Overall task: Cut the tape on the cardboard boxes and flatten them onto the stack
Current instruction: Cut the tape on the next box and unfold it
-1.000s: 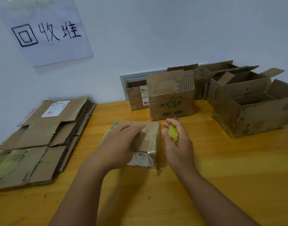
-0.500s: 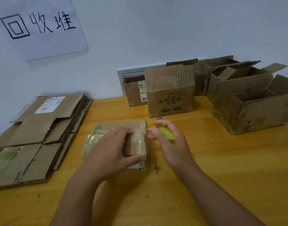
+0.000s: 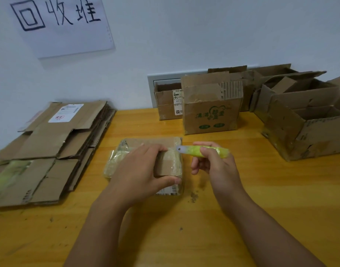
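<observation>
A small taped cardboard box (image 3: 168, 163) lies in the middle of the wooden table (image 3: 242, 209), wrapped in clear tape. My left hand (image 3: 140, 170) grips it from above, fingers over the top and thumb on the near side. My right hand (image 3: 215, 166) holds a yellow-green utility knife (image 3: 205, 151) just right of the box. The knife lies level, its light tip pointing left at the box's upper right edge. A stack of flattened cardboard (image 3: 50, 151) lies at the left of the table.
Several open cardboard boxes stand at the back: a green-printed box (image 3: 211, 114), a labelled small box (image 3: 167, 103) behind it and a large torn box (image 3: 307, 122) at the right. A handwritten paper sign (image 3: 59, 22) hangs on the wall.
My left hand has shifted on the box, its thumb now on the near side. My right hand turned the knife from upright to level, tip toward the box's right edge.
</observation>
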The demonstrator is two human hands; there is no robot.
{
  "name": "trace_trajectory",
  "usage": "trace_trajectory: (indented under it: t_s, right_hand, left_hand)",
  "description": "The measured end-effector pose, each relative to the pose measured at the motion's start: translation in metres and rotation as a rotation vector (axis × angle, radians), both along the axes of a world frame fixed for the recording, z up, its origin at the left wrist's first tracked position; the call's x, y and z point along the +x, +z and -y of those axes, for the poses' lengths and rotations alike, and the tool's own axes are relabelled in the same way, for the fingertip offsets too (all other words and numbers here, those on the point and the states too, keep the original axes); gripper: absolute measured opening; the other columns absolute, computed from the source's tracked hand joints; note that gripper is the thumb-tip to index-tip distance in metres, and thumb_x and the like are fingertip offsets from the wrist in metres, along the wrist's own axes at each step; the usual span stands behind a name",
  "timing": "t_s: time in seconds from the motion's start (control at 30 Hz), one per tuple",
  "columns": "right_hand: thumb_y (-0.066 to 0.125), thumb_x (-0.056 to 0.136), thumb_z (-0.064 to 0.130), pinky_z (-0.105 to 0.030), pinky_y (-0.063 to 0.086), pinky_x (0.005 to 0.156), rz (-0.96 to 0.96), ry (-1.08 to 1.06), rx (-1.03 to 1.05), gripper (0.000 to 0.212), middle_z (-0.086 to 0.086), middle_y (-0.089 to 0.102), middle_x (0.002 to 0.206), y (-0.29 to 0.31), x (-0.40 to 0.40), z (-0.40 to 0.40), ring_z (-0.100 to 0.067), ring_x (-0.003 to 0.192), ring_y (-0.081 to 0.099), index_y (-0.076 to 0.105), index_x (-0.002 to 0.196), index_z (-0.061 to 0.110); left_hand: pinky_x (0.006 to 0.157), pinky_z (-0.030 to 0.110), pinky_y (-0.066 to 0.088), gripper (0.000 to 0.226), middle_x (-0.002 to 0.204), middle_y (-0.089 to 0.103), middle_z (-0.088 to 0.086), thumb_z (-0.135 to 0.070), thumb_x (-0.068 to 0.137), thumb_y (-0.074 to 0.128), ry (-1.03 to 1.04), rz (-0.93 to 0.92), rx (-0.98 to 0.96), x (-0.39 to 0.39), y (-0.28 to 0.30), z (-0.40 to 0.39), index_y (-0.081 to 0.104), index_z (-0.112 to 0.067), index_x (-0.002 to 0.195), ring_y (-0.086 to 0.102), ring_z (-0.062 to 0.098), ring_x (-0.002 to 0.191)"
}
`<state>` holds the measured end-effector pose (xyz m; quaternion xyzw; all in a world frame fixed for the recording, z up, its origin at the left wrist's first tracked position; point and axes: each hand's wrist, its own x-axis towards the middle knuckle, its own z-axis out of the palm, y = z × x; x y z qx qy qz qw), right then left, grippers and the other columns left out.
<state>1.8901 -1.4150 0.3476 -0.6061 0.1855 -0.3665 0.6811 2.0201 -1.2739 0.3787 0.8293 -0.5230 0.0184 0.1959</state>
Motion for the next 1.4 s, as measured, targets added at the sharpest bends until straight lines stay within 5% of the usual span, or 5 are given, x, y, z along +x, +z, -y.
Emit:
trace_trajectory:
  t_s: [0.7, 1.07, 1.17, 1.33, 1.4]
  right_hand:
    - [0.047, 0.079, 0.018, -0.029, 0.044, 0.044, 0.054, 0.015, 0.096, 0.027, -0.012, 0.055, 0.052, -0.005, 0.000, 0.001, -0.022, 0.049, 0.052, 0.072, 0.071, 0.012]
    - [0.035, 0.097, 0.051, -0.036, 0.047, 0.099, -0.102, 0.044, -0.321, 0.039, 0.023, 0.072, 0.105, -0.008, 0.000, -0.008, 0.003, 0.112, 0.060, 0.039, 0.137, 0.049]
    - [0.033, 0.096, 0.056, -0.042, 0.047, 0.101, -0.123, 0.041, -0.337, 0.036, 0.021, 0.072, 0.105, -0.009, 0.001, -0.006, 0.002, 0.110, 0.060, 0.037, 0.132, 0.056]
    - [0.031, 0.091, 0.066, -0.043, 0.046, 0.101, -0.101, 0.040, -0.327, 0.039, 0.021, 0.073, 0.104, -0.011, 0.002, -0.007, 0.001, 0.109, 0.062, 0.039, 0.129, 0.059]
    - [0.030, 0.091, 0.066, -0.047, 0.051, 0.094, -0.099, 0.043, -0.324, 0.039, 0.022, 0.072, 0.104, -0.010, 0.002, -0.009, -0.015, 0.104, 0.066, 0.038, 0.128, 0.061]
  left_hand:
    - [0.088, 0.024, 0.029, 0.087, 0.112, 0.035, -0.026, -0.089, 0.056, 0.046, -0.011, 0.080, -0.074, 0.001, -0.003, 0.003, 0.037, -0.039, 0.127, 0.028, -0.005, 0.100]
    - [0.080, 0.031, 0.034, 0.045, 0.088, 0.068, -0.003, -0.041, 0.066, 0.087, 0.064, 0.487, -0.356, -0.021, -0.001, 0.004, 0.058, -0.019, 0.091, 0.063, 0.020, 0.086]
    - [0.077, 0.025, 0.037, 0.029, 0.088, 0.069, -0.007, -0.050, 0.083, 0.070, 0.108, 0.420, -0.339, -0.037, -0.008, -0.011, 0.056, -0.024, 0.089, 0.064, 0.013, 0.082]
    - [0.102, 0.027, 0.043, 0.051, 0.148, 0.039, -0.024, -0.068, 0.097, 0.016, 0.194, 0.034, -0.126, -0.063, -0.027, -0.031, 0.053, -0.040, 0.118, 0.031, -0.002, 0.138]
    - [0.082, 0.017, 0.043, 0.034, 0.146, 0.042, -0.022, -0.052, 0.101, 0.025, 0.238, 0.068, -0.126, -0.057, -0.024, -0.026, 0.047, -0.041, 0.126, 0.042, 0.000, 0.127]
